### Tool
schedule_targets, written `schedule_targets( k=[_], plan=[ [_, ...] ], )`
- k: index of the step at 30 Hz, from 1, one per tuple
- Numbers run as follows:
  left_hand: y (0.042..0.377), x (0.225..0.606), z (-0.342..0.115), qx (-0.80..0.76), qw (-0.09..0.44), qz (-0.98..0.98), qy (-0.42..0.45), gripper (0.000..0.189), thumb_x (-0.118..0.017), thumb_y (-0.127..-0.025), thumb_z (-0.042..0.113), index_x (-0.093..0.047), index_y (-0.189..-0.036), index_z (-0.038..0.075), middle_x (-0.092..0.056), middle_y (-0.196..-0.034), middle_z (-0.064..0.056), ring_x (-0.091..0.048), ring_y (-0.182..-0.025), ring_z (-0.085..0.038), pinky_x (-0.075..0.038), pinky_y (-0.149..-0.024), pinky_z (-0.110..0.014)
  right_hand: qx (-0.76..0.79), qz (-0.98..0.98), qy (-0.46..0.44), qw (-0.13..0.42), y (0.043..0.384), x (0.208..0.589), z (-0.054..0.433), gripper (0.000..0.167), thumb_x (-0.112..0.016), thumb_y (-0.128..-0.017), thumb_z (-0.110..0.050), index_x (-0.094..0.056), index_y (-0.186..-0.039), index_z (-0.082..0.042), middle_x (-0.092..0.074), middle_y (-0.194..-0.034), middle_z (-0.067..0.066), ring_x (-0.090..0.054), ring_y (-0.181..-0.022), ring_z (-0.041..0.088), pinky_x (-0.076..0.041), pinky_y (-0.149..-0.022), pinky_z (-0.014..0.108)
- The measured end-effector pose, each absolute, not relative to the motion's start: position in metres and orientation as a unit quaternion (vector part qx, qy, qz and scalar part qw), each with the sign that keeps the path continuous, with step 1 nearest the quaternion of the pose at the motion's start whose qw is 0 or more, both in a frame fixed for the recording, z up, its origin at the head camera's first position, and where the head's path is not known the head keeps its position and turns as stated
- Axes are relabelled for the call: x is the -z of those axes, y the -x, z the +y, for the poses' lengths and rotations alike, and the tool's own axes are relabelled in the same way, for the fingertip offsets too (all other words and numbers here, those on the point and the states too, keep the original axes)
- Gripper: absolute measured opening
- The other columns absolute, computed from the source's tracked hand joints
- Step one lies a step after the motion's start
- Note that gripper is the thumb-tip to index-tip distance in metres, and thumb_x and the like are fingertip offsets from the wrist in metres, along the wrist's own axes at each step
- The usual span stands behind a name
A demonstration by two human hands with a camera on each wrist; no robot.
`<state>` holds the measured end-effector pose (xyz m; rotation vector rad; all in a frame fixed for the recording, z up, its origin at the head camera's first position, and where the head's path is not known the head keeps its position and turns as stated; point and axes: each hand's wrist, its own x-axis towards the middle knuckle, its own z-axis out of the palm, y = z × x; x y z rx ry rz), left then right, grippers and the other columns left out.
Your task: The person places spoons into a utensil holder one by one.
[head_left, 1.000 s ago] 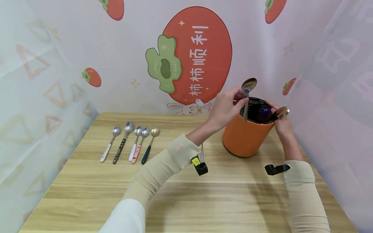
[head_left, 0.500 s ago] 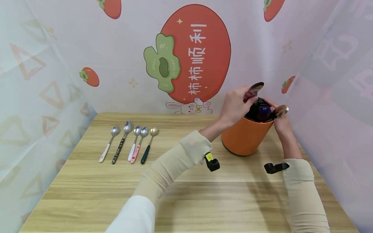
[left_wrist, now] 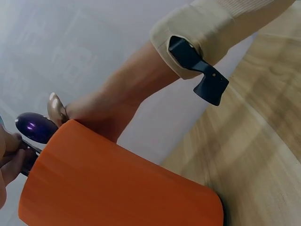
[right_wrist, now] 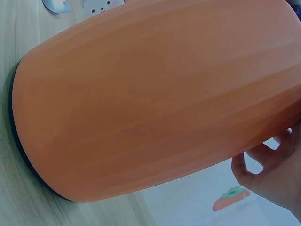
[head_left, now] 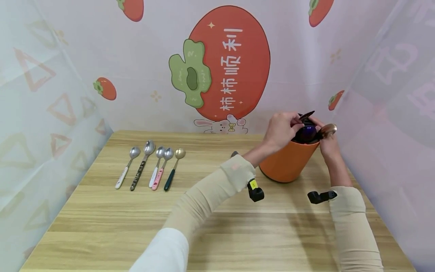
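Note:
My left hand point(head_left: 280, 130) pinches a dark-looking spoon point(head_left: 308, 115) by its neck at the mouth of the orange utensil holder point(head_left: 289, 160); the handle is hidden. Against the holder's right side near the rim, my right hand point(head_left: 329, 147) grips it, with its fingers point(right_wrist: 282, 153) bent along the wall in the right wrist view. A purple spoon point(head_left: 308, 133) and a copper-coloured spoon point(head_left: 327, 130) poke out of the holder, bowls up. The left wrist view shows the purple bowl point(left_wrist: 35, 127) beside the left fingertips.
Several spoons lie in a row at the left of the wooden table point(head_left: 102, 226), among them a pink-handled spoon point(head_left: 162, 169) and a green-handled spoon point(head_left: 175, 169). Another spoon point(head_left: 234, 154) is mostly hidden behind the left forearm. A printed curtain point(head_left: 149, 56) stands behind.
My left hand has moved right and down with its spoon, from above the holder's left rim to its mouth, and the bowl has tilted over. The right hand stays on the holder.

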<state>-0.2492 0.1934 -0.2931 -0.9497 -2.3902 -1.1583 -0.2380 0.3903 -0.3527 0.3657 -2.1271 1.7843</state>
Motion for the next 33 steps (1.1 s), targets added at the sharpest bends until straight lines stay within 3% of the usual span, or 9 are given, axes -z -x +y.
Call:
schedule_targets(
  k=[4,9,16,20,24,29,33],
  plan=[
    [0.251,0.297,0.196,0.389,0.149,-0.851,0.319,0.01,-0.072,-0.092,0.019,-0.076,-0.097,0.011,-0.078,-0.094,0.004,-0.07,-0.084,-0.005,-0.049,-0.072,-0.008,-0.621,-0.757,-0.113,0.167,0.238,0.351,0.388,0.037,-0.043,-0.107,-0.029,-0.059,-0.138,-0.017,-0.059,-0.12,-0.023,-0.048,-0.116,-0.004,-0.038,-0.092,0.008],
    [0.253,0.301,0.197,0.354,0.148,-0.867,0.317,0.012,-0.07,-0.093,0.019,-0.078,-0.1,0.013,-0.078,-0.095,0.006,-0.069,-0.087,-0.005,-0.05,-0.073,-0.01,-0.587,-0.787,-0.084,0.168,0.24,0.352,0.389,0.039,-0.042,-0.107,-0.028,-0.055,-0.142,-0.016,-0.054,-0.131,-0.019,-0.043,-0.127,-0.002,-0.034,-0.098,0.005],
    [0.252,0.302,0.194,0.299,0.135,-0.882,0.339,0.017,-0.063,-0.098,0.016,-0.076,-0.109,0.014,-0.076,-0.108,0.005,-0.069,-0.104,-0.007,-0.052,-0.089,-0.013,-0.581,-0.798,-0.086,0.135,0.237,0.352,0.389,0.054,-0.037,-0.108,-0.035,-0.04,-0.151,-0.003,-0.037,-0.157,0.015,-0.041,-0.134,0.005,-0.035,-0.098,0.005],
    [0.249,0.3,0.19,0.273,0.137,-0.888,0.345,0.02,-0.06,-0.099,0.013,-0.074,-0.113,0.013,-0.075,-0.114,0.004,-0.067,-0.111,-0.009,-0.05,-0.097,-0.016,-0.571,-0.807,-0.082,0.127,0.237,0.353,0.389,0.057,-0.034,-0.108,-0.036,-0.035,-0.152,-0.001,-0.029,-0.16,0.023,-0.038,-0.138,0.009,-0.035,-0.098,0.004],
    [0.247,0.296,0.183,0.274,0.139,-0.887,0.344,0.019,-0.06,-0.1,0.012,-0.074,-0.112,0.013,-0.075,-0.113,0.003,-0.067,-0.111,-0.01,-0.05,-0.098,-0.017,-0.587,-0.792,-0.091,0.142,0.238,0.353,0.389,0.054,-0.037,-0.108,-0.031,-0.038,-0.15,0.002,-0.038,-0.156,0.015,-0.041,-0.133,0.005,-0.035,-0.098,0.005],
    [0.243,0.295,0.166,0.311,0.162,-0.871,0.345,0.017,-0.061,-0.099,0.012,-0.075,-0.108,0.011,-0.076,-0.108,0.002,-0.07,-0.105,-0.01,-0.052,-0.092,-0.016,-0.611,-0.768,-0.103,0.161,0.237,0.353,0.389,0.048,-0.042,-0.107,-0.025,-0.044,-0.147,0.002,-0.053,-0.137,-0.011,-0.045,-0.124,-0.003,-0.035,-0.1,0.007],
    [0.242,0.298,0.153,0.342,0.175,-0.857,0.343,0.015,-0.063,-0.098,0.011,-0.075,-0.106,0.009,-0.077,-0.103,-0.001,-0.073,-0.095,-0.01,-0.054,-0.085,-0.016,-0.606,-0.773,-0.101,0.159,0.236,0.352,0.391,0.048,-0.042,-0.107,-0.027,-0.045,-0.147,-0.001,-0.052,-0.138,-0.012,-0.044,-0.127,-0.002,-0.034,-0.101,0.006]
  ],
)
